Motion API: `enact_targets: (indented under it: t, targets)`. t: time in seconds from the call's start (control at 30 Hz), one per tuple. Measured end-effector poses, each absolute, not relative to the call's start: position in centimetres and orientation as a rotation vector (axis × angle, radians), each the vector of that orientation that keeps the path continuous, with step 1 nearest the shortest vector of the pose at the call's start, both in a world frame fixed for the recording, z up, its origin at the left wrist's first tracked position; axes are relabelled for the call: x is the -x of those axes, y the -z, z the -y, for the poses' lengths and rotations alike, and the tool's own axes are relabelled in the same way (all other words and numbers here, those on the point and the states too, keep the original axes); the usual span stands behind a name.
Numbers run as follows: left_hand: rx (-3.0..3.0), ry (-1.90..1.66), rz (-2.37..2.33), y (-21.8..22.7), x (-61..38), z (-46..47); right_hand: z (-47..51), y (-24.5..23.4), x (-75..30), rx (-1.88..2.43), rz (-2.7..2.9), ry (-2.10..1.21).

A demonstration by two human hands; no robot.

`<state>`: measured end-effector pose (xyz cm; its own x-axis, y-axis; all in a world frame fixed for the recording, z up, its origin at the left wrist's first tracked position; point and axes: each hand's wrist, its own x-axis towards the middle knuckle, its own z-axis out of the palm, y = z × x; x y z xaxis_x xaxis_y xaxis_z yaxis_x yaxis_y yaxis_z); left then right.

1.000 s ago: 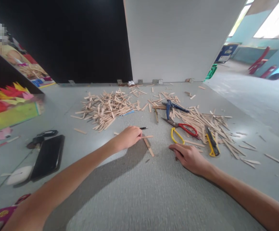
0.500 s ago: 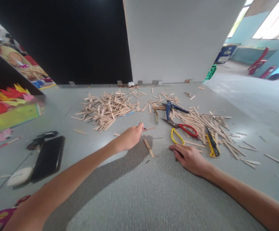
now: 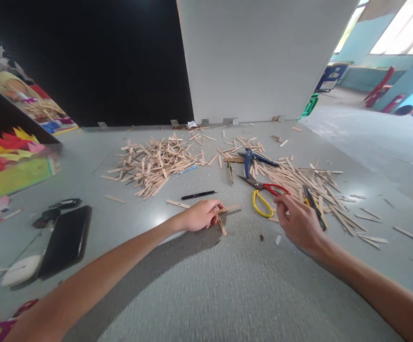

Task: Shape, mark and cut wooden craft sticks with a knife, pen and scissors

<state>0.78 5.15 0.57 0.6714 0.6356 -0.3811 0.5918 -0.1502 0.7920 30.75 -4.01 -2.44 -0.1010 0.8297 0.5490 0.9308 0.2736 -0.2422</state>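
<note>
My left hand (image 3: 202,215) is closed on a wooden stick (image 3: 232,208) that points right from its fingertips. Under it, a second wooden stick (image 3: 222,227) slants down to the table, partly hidden by the fingers. A black pen (image 3: 199,194) lies just beyond this hand. My right hand (image 3: 301,223) is over the table beside the scissors (image 3: 261,204), which have one yellow and one red handle. Its fingers are loosely bent, with a gap between thumb and forefinger, by the red handle. It partly covers a yellow and black utility knife (image 3: 315,209).
A heap of wooden sticks (image 3: 153,166) lies at the back left, more sticks (image 3: 320,190) at the right. Blue pliers (image 3: 251,159) lie behind the scissors. A phone (image 3: 66,242) and white mouse (image 3: 21,270) are at the left. An upright board (image 3: 263,61) bounds the back.
My left hand has moved nearer and down over the slanted stick, and the pen now lies in view beyond it. My right hand has moved right and away from me, towards the scissors and knife.
</note>
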Motion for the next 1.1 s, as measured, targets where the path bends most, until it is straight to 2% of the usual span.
enact_targets:
  t: [0.13,0.3,0.87,1.1]
  targets:
    - [-1.814,-0.053,-0.945,-0.4,-0.7,-5.3,2.9,2.7,-33.7,1.904,2.017,0.274]
    - [-1.772,-0.040,-0.967,-0.7,-0.9,-5.1,3.0,3.5,-34.8,1.935,1.991,0.210]
    - [-1.791,-0.027,-0.927,-0.5,-0.9,-5.3,1.8,3.0,-37.3,1.975,1.977,0.457]
    - [-1.789,-0.016,-0.923,-0.4,-0.9,-5.4,1.2,1.9,-37.7,2.012,2.220,0.454]
